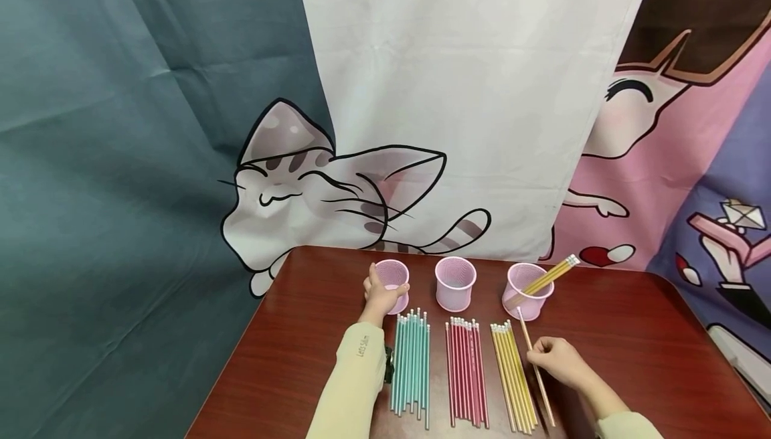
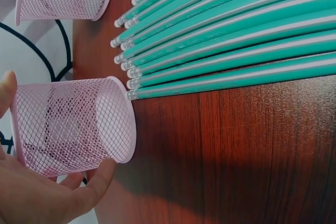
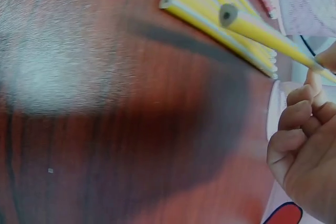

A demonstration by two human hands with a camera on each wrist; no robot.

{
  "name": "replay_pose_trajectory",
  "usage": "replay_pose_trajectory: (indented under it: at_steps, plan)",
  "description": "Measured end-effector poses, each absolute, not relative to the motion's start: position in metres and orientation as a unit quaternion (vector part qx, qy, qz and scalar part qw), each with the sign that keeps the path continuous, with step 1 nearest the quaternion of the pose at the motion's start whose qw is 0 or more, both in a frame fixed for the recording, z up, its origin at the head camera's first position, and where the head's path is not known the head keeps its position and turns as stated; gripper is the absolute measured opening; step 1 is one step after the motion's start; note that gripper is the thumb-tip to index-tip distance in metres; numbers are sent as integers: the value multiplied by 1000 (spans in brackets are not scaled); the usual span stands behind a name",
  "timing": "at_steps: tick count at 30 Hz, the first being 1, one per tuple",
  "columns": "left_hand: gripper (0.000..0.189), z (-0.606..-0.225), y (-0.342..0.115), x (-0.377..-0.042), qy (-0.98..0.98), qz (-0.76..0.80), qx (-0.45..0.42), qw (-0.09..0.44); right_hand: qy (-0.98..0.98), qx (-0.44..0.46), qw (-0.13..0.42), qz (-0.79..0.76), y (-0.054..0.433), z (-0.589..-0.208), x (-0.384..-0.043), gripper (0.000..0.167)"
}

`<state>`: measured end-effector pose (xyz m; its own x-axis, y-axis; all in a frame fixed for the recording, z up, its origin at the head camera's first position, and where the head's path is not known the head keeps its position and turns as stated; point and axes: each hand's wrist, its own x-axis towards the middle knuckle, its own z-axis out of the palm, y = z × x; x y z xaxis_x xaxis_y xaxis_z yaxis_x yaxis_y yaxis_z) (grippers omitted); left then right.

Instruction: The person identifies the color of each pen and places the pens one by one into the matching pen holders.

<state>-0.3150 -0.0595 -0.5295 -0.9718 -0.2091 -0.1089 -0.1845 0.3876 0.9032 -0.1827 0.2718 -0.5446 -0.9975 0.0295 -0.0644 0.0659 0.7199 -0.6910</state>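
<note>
My left hand (image 1: 379, 296) grips the leftmost pink mesh pencil cup (image 2: 73, 124), thumb and fingers spread around its side. No pencils show inside that cup. My right hand (image 1: 559, 361) pinches a yellow pencil (image 3: 268, 38) between thumb and finger. This pencil is lifted off the table and tilted, its eraser end in front of the rightmost pink mesh cup (image 1: 536, 310). A few yellow pencils (image 1: 548, 278) lean in that cup, eraser ends up. Left of my right hand lies a row of yellow pencils (image 1: 512, 379).
A middle pink mesh cup (image 1: 454, 297) stands between the other two. Rows of teal pencils (image 1: 411, 365) and red pencils (image 1: 466, 372) lie on the dark red wooden table (image 1: 271, 359), erasers toward the cups. A printed cloth (image 1: 482, 91) hangs behind the table's back edge.
</note>
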Motion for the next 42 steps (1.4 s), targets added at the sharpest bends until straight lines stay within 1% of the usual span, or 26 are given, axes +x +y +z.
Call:
replay_pose_trajectory:
  at_steps: [6,13,19,24,28,32,36,39,42]
  plan:
    - [102,-530,-62,-315,-830,-546,116,10,910,15,-21,-415,272,-528,-187,9]
    - [102,-528,-61,-312,-832,-544,109,12,876,4,-60,-479,280,-517,-193,11]
    - [102,-528,-61,-312,-833,-542,115,9,862,7,-66,-503,287,-510,-199,6]
    - [102,-527,-60,-314,-831,-543,119,9,835,26,-65,-546,292,-503,-202,10]
    - [102,-527,-60,-313,-830,-545,118,10,804,33,-69,-589,293,-497,-203,5]
    - [102,-528,-60,-313,-830,-546,115,13,764,38,-74,-640,294,-495,-204,15]
    - [102,-530,-61,-314,-828,-548,114,13,709,47,-74,-700,293,-492,-204,18]
    - [102,-530,-61,-314,-827,-551,115,11,674,47,-72,-734,293,-492,-204,18]
    - [102,-530,-61,-314,-827,-551,114,12,661,42,-74,-746,301,-504,-210,13]
